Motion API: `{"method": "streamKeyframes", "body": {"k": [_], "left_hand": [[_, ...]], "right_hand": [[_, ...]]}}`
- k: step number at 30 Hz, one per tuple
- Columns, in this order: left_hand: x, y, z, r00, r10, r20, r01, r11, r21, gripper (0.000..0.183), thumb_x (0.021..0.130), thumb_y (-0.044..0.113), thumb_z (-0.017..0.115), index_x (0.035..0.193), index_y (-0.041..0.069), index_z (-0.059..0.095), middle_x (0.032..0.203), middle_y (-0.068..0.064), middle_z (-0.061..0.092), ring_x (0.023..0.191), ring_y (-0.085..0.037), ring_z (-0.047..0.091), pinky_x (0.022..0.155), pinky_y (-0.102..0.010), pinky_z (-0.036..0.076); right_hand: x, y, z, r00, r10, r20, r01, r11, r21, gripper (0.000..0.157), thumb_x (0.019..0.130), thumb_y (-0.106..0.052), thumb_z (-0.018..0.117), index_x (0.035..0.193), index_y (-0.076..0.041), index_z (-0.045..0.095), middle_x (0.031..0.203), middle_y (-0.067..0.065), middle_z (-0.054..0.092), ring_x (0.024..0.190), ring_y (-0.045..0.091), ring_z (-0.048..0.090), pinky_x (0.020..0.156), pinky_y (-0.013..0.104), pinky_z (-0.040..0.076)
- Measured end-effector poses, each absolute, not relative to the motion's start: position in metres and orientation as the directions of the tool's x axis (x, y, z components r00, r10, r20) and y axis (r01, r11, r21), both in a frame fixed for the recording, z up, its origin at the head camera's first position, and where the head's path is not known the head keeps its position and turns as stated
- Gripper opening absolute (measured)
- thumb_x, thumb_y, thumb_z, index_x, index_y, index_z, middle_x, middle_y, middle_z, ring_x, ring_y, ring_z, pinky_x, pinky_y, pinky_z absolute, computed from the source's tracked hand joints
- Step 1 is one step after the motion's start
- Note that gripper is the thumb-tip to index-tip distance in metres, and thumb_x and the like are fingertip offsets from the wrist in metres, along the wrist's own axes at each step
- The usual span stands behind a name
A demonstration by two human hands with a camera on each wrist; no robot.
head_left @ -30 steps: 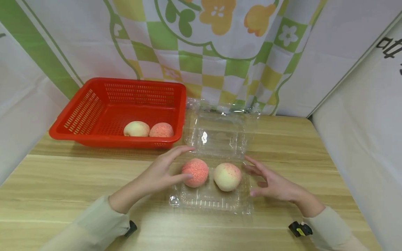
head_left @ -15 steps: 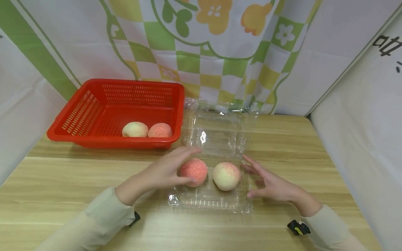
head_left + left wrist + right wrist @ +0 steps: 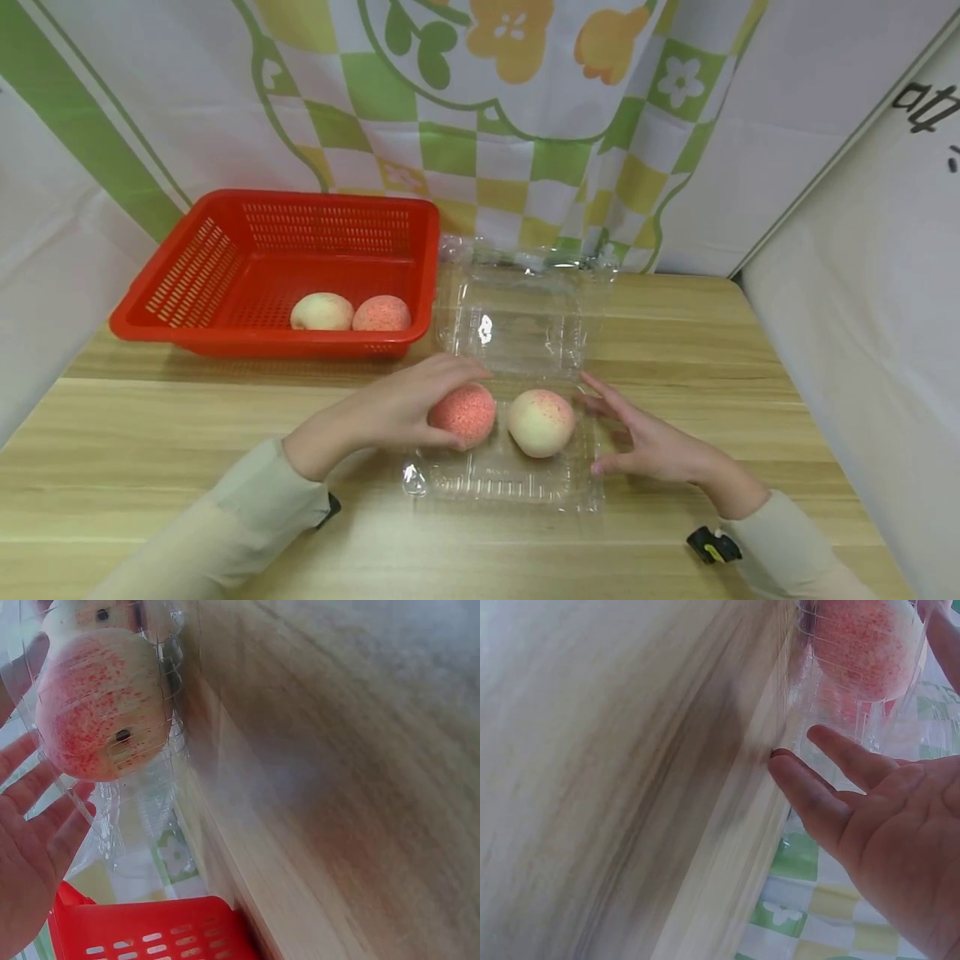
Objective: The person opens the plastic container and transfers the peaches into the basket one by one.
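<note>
A pinkish-red peach (image 3: 467, 415) and a pale peach with a pink blush (image 3: 542, 423) sit side by side in the base of a clear plastic clamshell box (image 3: 495, 485). My left hand (image 3: 405, 408) is around the left side of the pinkish-red peach, thumb in front and fingers behind. In the left wrist view its fingers (image 3: 37, 799) look spread and fairly straight, close to the box wall. At the box's right side, my right hand (image 3: 648, 437) has spread fingers, near the pale peach but apart from it. The box lid (image 3: 517, 321) lies folded back.
A red plastic basket (image 3: 311, 337) stands at the back left of the wooden table (image 3: 225, 425). Inside it are a pale peach (image 3: 322, 312) and a pink peach (image 3: 382, 313). A checked, flowered curtain (image 3: 480, 158) hangs behind.
My left hand has moved right and closer around the pinkish-red peach. The right hand has barely shifted; the peaches, box and basket stay in place, with a slight camera shift.
</note>
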State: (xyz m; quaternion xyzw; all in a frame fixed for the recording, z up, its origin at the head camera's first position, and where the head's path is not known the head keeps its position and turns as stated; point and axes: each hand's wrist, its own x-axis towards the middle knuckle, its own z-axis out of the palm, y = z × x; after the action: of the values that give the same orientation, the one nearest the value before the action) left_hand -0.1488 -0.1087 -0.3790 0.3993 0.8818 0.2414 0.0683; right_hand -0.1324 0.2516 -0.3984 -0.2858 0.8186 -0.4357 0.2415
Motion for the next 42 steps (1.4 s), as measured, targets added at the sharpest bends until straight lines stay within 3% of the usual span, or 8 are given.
{"method": "streamKeyframes", "body": {"k": [5,11,20,27,42], "left_hand": [[-0.149,-0.107,-0.381,-0.661,0.745,0.091,0.689,0.555,0.465,0.078,0.079,0.033,0.083,0.145,0.012,0.048,0.151,-0.004,0.049,0.140,-0.026,0.041,0.116,-0.047,0.038],[-0.147,-0.107,-0.385,-0.638,0.761,0.121,0.730,0.547,0.411,0.072,0.080,0.031,0.082,0.142,0.011,0.052,0.146,-0.007,0.052,0.134,-0.027,0.046,0.111,-0.046,0.044],[-0.145,-0.100,-0.383,-0.645,0.764,-0.016,0.688,0.591,0.421,0.078,0.080,0.026,0.083,0.147,0.009,0.046,0.151,-0.013,0.047,0.139,-0.033,0.045,0.112,-0.051,0.042],[-0.146,-0.098,-0.381,-0.640,0.768,-0.021,0.695,0.589,0.412,0.079,0.079,0.027,0.083,0.146,0.008,0.046,0.151,-0.015,0.047,0.138,-0.033,0.046,0.111,-0.051,0.043],[-0.150,-0.103,-0.380,-0.653,0.758,0.011,0.641,0.545,0.541,0.077,0.078,0.028,0.083,0.144,0.010,0.048,0.148,-0.007,0.051,0.136,-0.027,0.049,0.109,-0.047,0.046]], "right_hand": [[-0.133,0.250,-0.399,-0.720,-0.681,-0.133,-0.273,0.455,-0.847,0.112,0.083,-0.021,0.078,0.159,-0.007,-0.003,0.159,0.030,0.022,0.144,0.053,0.023,0.112,0.068,0.021],[-0.134,0.250,-0.401,-0.709,-0.693,-0.132,-0.232,0.406,-0.884,0.111,0.084,-0.017,0.076,0.160,-0.009,-0.005,0.161,0.029,0.017,0.145,0.055,0.021,0.110,0.070,0.026],[-0.137,0.250,-0.410,-0.659,-0.745,-0.100,-0.123,0.238,-0.964,0.114,0.083,-0.002,0.073,0.157,-0.008,-0.014,0.161,0.032,0.001,0.143,0.058,0.019,0.111,0.056,0.032],[-0.138,0.249,-0.412,-0.657,-0.747,-0.098,-0.102,0.217,-0.971,0.114,0.084,0.000,0.071,0.157,-0.009,-0.015,0.161,0.032,-0.001,0.143,0.059,0.017,0.108,0.072,0.024],[-0.139,0.250,-0.415,-0.658,-0.750,-0.068,-0.114,0.189,-0.975,0.112,0.084,0.001,0.070,0.158,-0.010,-0.014,0.161,0.032,0.001,0.142,0.058,0.022,0.108,0.070,0.029]]}}
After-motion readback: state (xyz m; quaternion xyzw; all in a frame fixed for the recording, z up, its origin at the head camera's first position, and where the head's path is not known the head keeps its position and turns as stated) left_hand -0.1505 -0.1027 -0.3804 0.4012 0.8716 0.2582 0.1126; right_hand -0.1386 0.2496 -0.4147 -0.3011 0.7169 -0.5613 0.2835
